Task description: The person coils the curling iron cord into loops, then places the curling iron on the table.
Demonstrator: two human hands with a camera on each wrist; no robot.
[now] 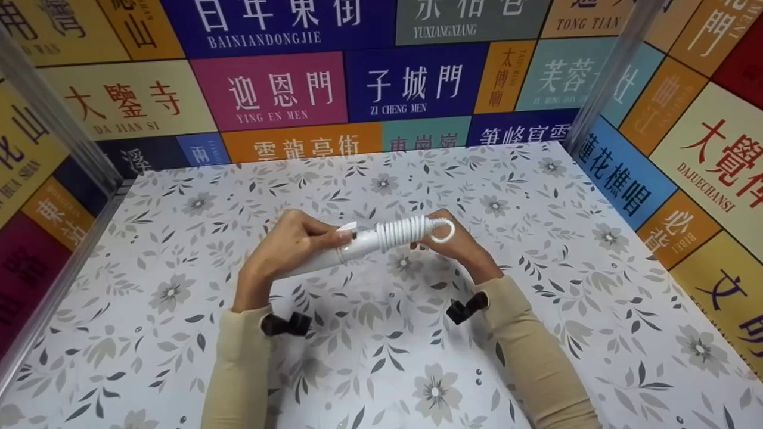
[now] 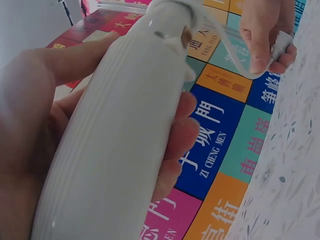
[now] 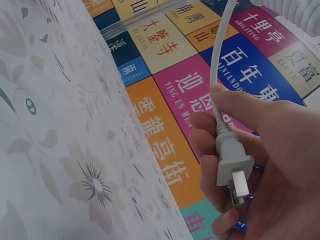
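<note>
A smooth white tube-shaped appliance [image 2: 110,120], its exact kind unclear, is held tilted above the table. My left hand [image 1: 280,244] grips its body, fingers wrapped round one side and thumb along the other. White power cord [image 1: 402,231] is wound in several turns round the appliance's right end, where a loop sticks out. Just beyond that end, my right hand [image 1: 462,247] pinches the cord's free length between thumb and fingers. The two-pin plug [image 3: 234,162] lies against its fingers in the right wrist view, metal pins pointing away from the cord.
Under both hands lies a white tabletop [image 1: 369,333] with a grey flower pattern. Panels of coloured street-name signs [image 1: 286,89] rise behind it and at both sides. Clear upright posts [image 1: 614,77] stand at the back corners. Black straps [image 1: 286,325] circle both wrists.
</note>
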